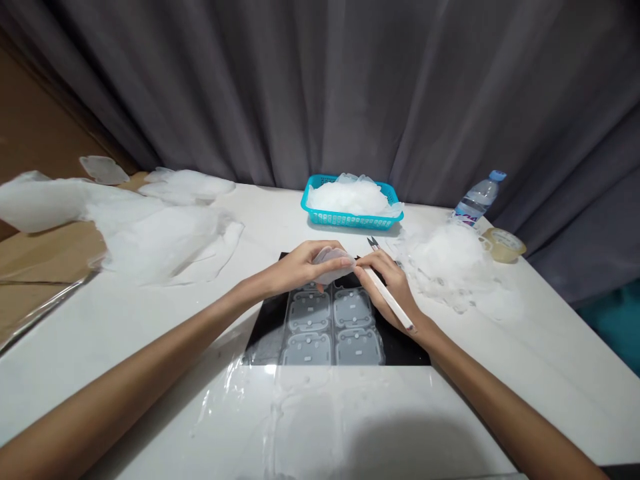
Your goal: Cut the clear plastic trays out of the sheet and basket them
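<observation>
My left hand (305, 265) is closed on a thin, translucent white rounded piece (332, 264), held up over a dark board. My right hand (387, 283) holds a white-handled tool (387, 298) across the palm; its dark, two-pronged tip points away from me. The right fingertips meet the edge of the white piece beside my left fingers. Whether they also pinch it I cannot tell. Beneath both hands lies a clear moulded sheet (310, 311) with several rounded-square shapes, on the dark board (265, 327). My hands hide its far part.
A blue basket (350, 220) of white translucent pieces stands behind my hands. Loose white pieces (155, 233) heap at left, near cardboard (45, 267). At right are a white scrap pile (450, 260), a water bottle (477, 199) and a tape roll (504, 245). A grey curtain (280, 87) hangs behind.
</observation>
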`<state>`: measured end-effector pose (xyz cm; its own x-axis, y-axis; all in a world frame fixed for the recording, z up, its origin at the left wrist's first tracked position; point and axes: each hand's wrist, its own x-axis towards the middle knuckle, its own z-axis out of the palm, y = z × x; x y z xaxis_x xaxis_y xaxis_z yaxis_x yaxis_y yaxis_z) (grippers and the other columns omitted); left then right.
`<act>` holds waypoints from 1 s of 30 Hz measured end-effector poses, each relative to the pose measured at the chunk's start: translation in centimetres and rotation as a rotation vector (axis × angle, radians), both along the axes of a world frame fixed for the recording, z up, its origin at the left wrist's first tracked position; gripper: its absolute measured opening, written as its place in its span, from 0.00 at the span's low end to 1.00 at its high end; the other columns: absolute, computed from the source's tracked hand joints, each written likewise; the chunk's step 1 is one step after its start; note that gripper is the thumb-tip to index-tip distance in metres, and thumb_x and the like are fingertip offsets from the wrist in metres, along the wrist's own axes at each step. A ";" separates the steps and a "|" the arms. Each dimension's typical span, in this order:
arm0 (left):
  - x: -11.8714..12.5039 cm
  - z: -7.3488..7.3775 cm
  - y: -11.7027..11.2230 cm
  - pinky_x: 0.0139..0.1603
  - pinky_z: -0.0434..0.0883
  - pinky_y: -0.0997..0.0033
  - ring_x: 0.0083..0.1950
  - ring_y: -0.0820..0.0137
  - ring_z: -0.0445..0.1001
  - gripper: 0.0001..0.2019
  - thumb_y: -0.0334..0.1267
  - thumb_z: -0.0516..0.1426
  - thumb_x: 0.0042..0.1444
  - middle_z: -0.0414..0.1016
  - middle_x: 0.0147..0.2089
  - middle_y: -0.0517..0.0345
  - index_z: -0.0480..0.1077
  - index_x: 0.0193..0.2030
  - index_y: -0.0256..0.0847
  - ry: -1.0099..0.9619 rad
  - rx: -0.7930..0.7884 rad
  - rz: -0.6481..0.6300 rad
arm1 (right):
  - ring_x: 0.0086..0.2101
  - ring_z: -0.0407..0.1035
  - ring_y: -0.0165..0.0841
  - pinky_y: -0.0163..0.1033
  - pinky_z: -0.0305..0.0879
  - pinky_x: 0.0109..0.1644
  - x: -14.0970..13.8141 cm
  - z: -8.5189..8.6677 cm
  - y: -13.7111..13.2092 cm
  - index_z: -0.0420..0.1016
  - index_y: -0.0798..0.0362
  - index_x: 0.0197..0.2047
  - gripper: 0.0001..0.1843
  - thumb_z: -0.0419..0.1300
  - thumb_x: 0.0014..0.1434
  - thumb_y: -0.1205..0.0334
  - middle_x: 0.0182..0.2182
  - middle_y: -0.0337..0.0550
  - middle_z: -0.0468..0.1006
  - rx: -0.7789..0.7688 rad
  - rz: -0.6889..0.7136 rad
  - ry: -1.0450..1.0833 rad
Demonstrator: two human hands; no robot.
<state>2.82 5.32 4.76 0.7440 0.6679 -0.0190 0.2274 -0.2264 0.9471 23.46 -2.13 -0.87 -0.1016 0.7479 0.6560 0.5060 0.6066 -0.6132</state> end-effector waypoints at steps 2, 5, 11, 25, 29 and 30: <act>0.0 0.0 0.0 0.26 0.77 0.77 0.34 0.70 0.76 0.19 0.54 0.62 0.65 0.75 0.35 0.57 0.77 0.44 0.38 0.002 -0.021 -0.001 | 0.41 0.73 0.37 0.44 0.69 0.50 0.1 0.1 -0.1 0.76 0.48 0.43 0.06 0.57 0.71 0.64 0.38 0.42 0.76 -0.015 0.006 0.011; 0.1 0.0 0.0 0.24 0.76 0.78 0.35 0.70 0.76 0.18 0.53 0.62 0.65 0.76 0.36 0.56 0.76 0.44 0.37 -0.013 -0.062 0.008 | 0.40 0.73 0.36 0.45 0.68 0.52 0.1 0.3 -0.2 0.76 0.49 0.42 0.07 0.57 0.72 0.63 0.37 0.42 0.77 -0.053 0.019 0.032; 0.0 0.0 0.3 0.30 0.81 0.73 0.33 0.70 0.77 0.18 0.52 0.64 0.63 0.77 0.35 0.56 0.77 0.42 0.36 -0.106 -0.088 0.014 | 0.41 0.74 0.37 0.47 0.67 0.55 0.1 0.5 -0.4 0.76 0.49 0.40 0.09 0.56 0.73 0.61 0.38 0.42 0.79 -0.108 -0.015 0.087; 0.2 0.8 -0.1 0.30 0.79 0.73 0.33 0.70 0.76 0.18 0.53 0.65 0.62 0.78 0.35 0.56 0.76 0.40 0.35 -0.153 0.005 0.107 | 0.39 0.72 0.39 0.48 0.71 0.50 -1.3 -0.4 -1.9 0.74 0.48 0.44 0.05 0.57 0.71 0.66 0.37 0.44 0.75 0.130 -0.172 -0.058; 0.5 0.6 -0.3 0.29 0.76 0.75 0.31 0.72 0.75 0.19 0.53 0.64 0.63 0.79 0.36 0.55 0.75 0.41 0.35 -0.226 0.010 0.181 | 0.44 0.72 0.38 0.44 0.71 0.52 -2.8 -0.3 -1.6 0.75 0.49 0.49 0.05 0.60 0.70 0.63 0.42 0.46 0.73 -0.021 -0.059 0.006; 0.6 0.6 -0.3 0.29 0.74 0.76 0.29 0.74 0.74 0.19 0.52 0.64 0.64 0.78 0.35 0.56 0.74 0.40 0.35 -0.242 0.009 0.192 | 0.43 0.72 0.37 0.44 0.71 0.52 -3.1 -0.1 -1.5 0.75 0.49 0.47 0.04 0.61 0.70 0.63 0.41 0.45 0.73 -0.048 -0.050 0.033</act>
